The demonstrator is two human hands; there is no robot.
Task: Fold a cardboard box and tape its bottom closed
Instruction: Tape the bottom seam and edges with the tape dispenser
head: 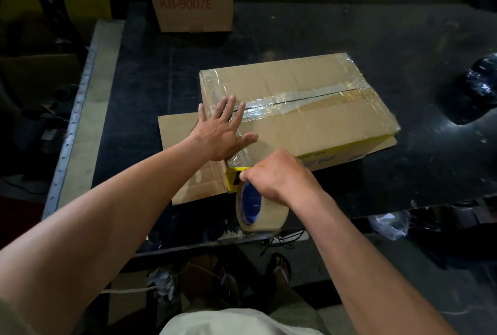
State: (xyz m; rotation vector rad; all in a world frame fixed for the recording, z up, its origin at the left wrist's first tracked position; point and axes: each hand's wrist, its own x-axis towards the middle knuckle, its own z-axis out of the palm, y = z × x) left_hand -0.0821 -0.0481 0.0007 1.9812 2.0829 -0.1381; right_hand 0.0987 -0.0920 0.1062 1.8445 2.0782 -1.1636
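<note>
While the fingers [227, 108] of the left hand [224, 132] lie straight and fanned apart, they press flat on the top face of the brown rectangular cardboard box [322, 122]. The thumb is splayed out to the right. The palm sits at the box's near-left corner, over the end of the centre seam.

Fingers [250, 173] of the right hand [281, 176] are curled tight around the yellow plastic tape dispenser [231, 177], with the knuckles uppermost. The dispenser is held against the box's near-left edge, just below the left palm. Its roll of pale tan packing tape [265, 217], on a blue core, hangs below the right hand, past the table edge.

A strip of clear glossy tape [285, 104] runs along the centre seam between the two closed flaps. A dark gap in the seam shows through it. Clear tape also wraps the far-left and far-right corners.

The box lies on the black worktable [390, 35], slightly askew. An unfolded brown flap [177, 130] lies flat on the table at its left.

A second, upright brown carton [191, 0] with red lettering stands at the table's far edge, well apart. A crumpled black plastic bag [481, 79] rests at the right edge.
</note>
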